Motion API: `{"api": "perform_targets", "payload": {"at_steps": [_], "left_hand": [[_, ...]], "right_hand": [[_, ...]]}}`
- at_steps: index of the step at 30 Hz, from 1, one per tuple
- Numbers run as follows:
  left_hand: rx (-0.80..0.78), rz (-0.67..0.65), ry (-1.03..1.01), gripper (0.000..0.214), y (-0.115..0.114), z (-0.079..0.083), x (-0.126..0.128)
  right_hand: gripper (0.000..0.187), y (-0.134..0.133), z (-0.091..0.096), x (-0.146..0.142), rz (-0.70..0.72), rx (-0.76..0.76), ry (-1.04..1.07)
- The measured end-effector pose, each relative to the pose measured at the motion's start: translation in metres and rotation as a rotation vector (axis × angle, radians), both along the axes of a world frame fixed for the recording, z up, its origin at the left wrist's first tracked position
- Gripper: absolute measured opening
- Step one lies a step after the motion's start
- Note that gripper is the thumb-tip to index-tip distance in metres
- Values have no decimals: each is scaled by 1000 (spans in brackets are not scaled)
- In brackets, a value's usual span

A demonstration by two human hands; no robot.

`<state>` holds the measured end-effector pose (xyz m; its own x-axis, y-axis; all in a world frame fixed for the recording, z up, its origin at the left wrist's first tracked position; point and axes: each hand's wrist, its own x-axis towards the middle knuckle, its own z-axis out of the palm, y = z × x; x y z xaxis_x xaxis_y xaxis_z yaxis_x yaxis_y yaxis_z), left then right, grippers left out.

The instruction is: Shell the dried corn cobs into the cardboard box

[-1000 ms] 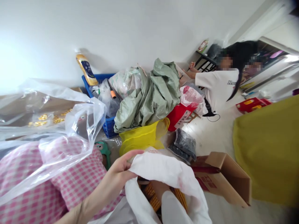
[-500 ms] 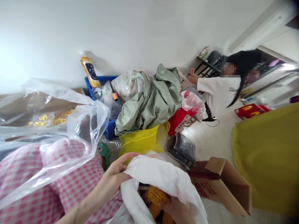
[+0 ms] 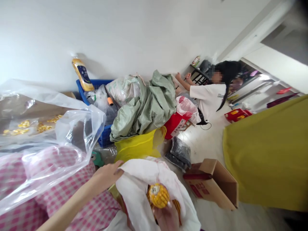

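My left hand (image 3: 111, 173) pinches the rim of a white sack (image 3: 137, 176) and holds its mouth apart. Inside the opening, my right hand (image 3: 167, 217) grips an ear of corn (image 3: 158, 196), whose pale stub end points up toward me. More dried orange ears show partly beneath and beside it; the sack's folds hide the rest. The sack stands right in front of me, next to a pink checked cloth bundle (image 3: 69, 179).
Clear plastic (image 3: 79, 128) covers a box with loose kernels (image 3: 44, 127) at left. Behind stand a blue crate (image 3: 106, 136), a green sheet (image 3: 149, 106) and a juice bottle (image 3: 83, 75). An open carton (image 3: 216, 186) lies to the right. Beyond, a person (image 3: 204, 96) sits.
My right hand has lifted an ear of corn up within the sack's mouth, its end now facing me. The view has swung a little, so the surroundings sit further left.
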<state>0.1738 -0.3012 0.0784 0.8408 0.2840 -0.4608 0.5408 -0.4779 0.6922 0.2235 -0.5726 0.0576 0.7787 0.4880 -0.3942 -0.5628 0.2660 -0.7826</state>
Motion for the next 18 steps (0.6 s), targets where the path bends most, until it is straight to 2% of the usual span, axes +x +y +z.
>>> {"api": "perform_targets", "payload": {"at_steps": [1,3,6,8,10,12,15,16,18], "left_hand": [[39,-58,-51,45,3,1,-4],[58,-123,-261,45,7,12,-14],[57,-174,-519,42,5,44,-26],[73,-245,-552,41,-5,65,-29],[128,-354,-507,39,-22,77,-26],[234,-433,-434,36,-42,80,-20],[316,-542,-461,37,-66,69,-9],[284,-575,-495,36,-72,64,-6],[71,-548,-533,32,-80,54,0]], "right_hand": [[42,13,5,0,20,42,46],[45,38,20,0,67,120,91],[47,63,43,-3,174,143,58],[52,68,52,-3,173,94,0],[58,65,54,-3,134,20,-69],[57,58,54,-4,77,-53,-101],[48,47,53,-10,-78,-126,-58],[48,44,54,-13,-136,-140,-29],[47,38,54,-17,-221,-164,25]]}}
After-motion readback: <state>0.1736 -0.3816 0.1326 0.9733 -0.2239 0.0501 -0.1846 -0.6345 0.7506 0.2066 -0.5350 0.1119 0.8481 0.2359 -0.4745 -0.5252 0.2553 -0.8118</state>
